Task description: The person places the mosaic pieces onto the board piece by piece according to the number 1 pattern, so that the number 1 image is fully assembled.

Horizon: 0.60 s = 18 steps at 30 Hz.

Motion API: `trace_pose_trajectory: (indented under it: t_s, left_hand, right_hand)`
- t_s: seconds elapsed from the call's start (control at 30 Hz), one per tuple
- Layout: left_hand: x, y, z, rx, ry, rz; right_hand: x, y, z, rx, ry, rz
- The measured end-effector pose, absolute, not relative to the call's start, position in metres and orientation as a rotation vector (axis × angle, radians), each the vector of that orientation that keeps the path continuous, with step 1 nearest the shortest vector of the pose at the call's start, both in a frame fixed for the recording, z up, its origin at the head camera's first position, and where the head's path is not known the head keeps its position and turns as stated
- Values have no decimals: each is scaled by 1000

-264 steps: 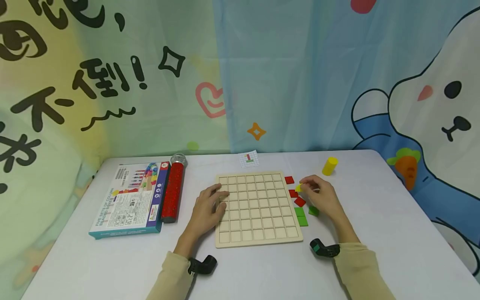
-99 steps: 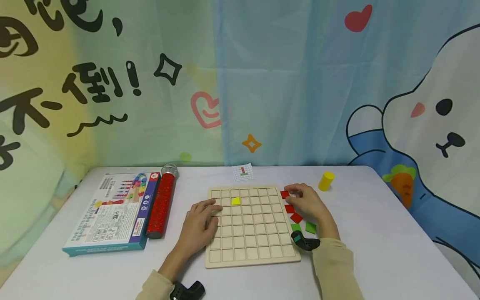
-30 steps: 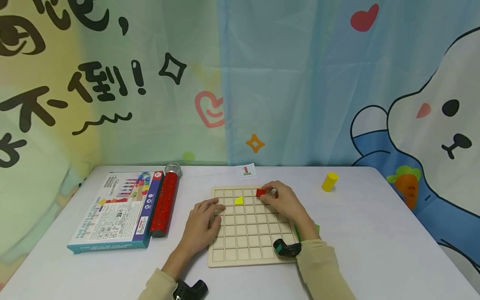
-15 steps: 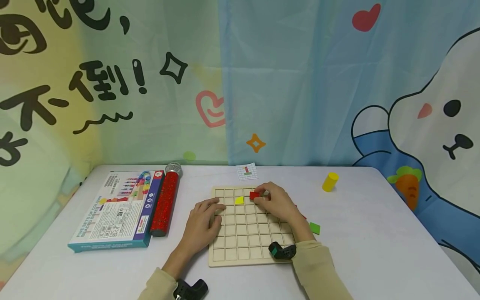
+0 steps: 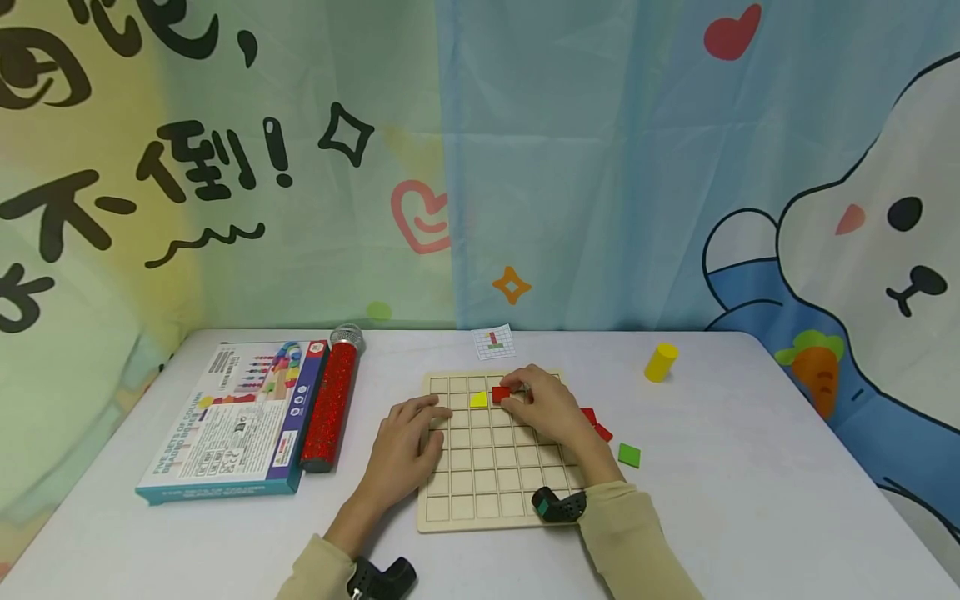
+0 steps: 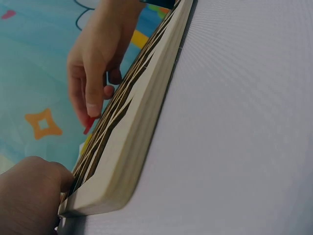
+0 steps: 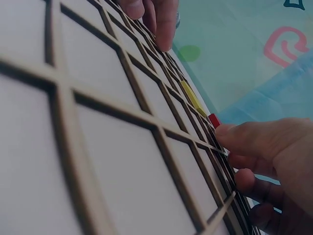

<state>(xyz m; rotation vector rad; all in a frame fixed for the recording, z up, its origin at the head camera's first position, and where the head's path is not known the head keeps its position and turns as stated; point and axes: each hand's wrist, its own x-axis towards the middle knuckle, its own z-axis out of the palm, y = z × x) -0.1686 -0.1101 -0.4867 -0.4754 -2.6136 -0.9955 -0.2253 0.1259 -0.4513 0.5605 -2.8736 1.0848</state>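
Observation:
A wooden grid board (image 5: 480, 483) lies on the white table. My right hand (image 5: 547, 406) pinches a red square tile (image 5: 500, 394) over the board's upper rows, just right of a yellow tile (image 5: 478, 401) set in a cell. In the left wrist view the red tile (image 6: 89, 125) is tilted between thumb and fingers of the right hand (image 6: 95, 63). The right wrist view shows the red tile (image 7: 214, 120) beside the yellow tile (image 7: 193, 98). With fingers extended, my left hand (image 5: 405, 450) rests on the board's left edge.
Red tiles (image 5: 602, 432) and a green tile (image 5: 629, 455) lie right of the board. A yellow cylinder (image 5: 661, 363) stands behind them. Behind the board is a small printed grid card (image 5: 493, 342). A box (image 5: 236, 417) and red microphone (image 5: 333, 400) lie left.
The yellow tile went from my right hand into a board cell. My right hand then picked up a red tile and moved it left, next to the yellow one. The left hand stays on the edge.

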Motion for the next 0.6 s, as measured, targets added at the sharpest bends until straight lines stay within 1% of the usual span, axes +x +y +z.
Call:
trace_pose_trajectory:
  t_s: [0.6]
  left_hand:
    - [-169,-110,-486,-480,-2609,-979]
  right_hand:
    - [-225,122,-453,548,-2928,1003]
